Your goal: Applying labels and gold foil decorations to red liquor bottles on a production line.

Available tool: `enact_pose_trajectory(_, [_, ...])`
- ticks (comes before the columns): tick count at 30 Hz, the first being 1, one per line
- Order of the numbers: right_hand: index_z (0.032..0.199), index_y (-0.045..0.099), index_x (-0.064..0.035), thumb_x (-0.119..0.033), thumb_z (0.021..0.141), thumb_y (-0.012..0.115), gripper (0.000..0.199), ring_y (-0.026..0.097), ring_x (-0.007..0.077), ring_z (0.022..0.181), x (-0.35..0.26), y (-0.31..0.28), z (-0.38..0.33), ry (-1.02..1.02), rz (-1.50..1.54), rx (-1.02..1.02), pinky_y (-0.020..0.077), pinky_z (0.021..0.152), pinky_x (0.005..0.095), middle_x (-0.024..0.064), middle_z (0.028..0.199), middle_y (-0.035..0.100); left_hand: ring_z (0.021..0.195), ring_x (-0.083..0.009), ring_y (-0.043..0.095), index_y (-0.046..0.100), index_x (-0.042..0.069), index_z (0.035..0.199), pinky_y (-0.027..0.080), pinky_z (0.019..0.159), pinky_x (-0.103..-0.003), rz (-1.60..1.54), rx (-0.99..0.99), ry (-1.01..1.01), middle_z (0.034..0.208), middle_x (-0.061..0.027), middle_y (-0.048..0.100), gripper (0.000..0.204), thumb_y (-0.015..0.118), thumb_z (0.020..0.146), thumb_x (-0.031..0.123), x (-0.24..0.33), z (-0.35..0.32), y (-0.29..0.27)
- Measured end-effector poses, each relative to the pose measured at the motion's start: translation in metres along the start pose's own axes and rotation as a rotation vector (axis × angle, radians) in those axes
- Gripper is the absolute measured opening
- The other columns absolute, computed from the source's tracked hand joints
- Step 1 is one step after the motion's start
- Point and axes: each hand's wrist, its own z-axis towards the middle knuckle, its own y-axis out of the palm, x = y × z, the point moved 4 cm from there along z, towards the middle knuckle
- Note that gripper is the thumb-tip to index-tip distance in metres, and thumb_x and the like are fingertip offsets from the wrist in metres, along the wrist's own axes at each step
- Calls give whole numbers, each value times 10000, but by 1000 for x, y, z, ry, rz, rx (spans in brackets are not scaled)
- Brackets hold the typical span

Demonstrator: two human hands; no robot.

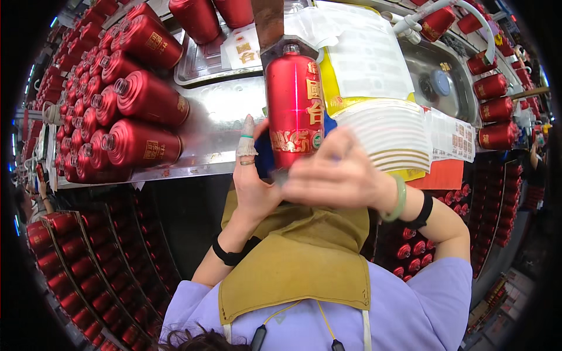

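While btwn fingers [247, 157], opaque red btl [288, 105].

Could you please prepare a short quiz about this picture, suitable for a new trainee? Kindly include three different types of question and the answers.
1. True or false: the red bottle nearest the left hand has its neck at the end farther from the mustard apron.
2. Fill the gap: a thin ____ band sits around the white wrap on the left hand.
3. Where is the metal sink, compared with that bottle?
A) Left of it
B) Between the two hands
C) Right of it

Key: 1. True. 2. Green. 3. C.
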Motion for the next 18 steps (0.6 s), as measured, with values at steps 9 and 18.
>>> enact_pose_trajectory(9, [960, 753, -188, -109, 793, 713, 189, 590, 172, 808, 58, -9, -2, 284, -233, 108, 425, 812, 346, -66, 1021, 741, 1263, -353, 608, 455, -33, 1502, 479, 1070, -419, -22, -14, 24, 1380, -204, 618, 954, 917, 676, 87, -4, 1, -1])
enact_pose_trajectory(18, [999, 737, -163, -83, 791, 756, 224, 620, 198, 858, 49, 4, -36, 539, -18, 267, 486, 850, 375, -19, 969, 710, 1281, -355, 609, 416, -64, 1520, 455, 1104, -410, 3, -139, 1, 1388, -240, 620, 923, 880, 734, 75, -15, -3, -2])
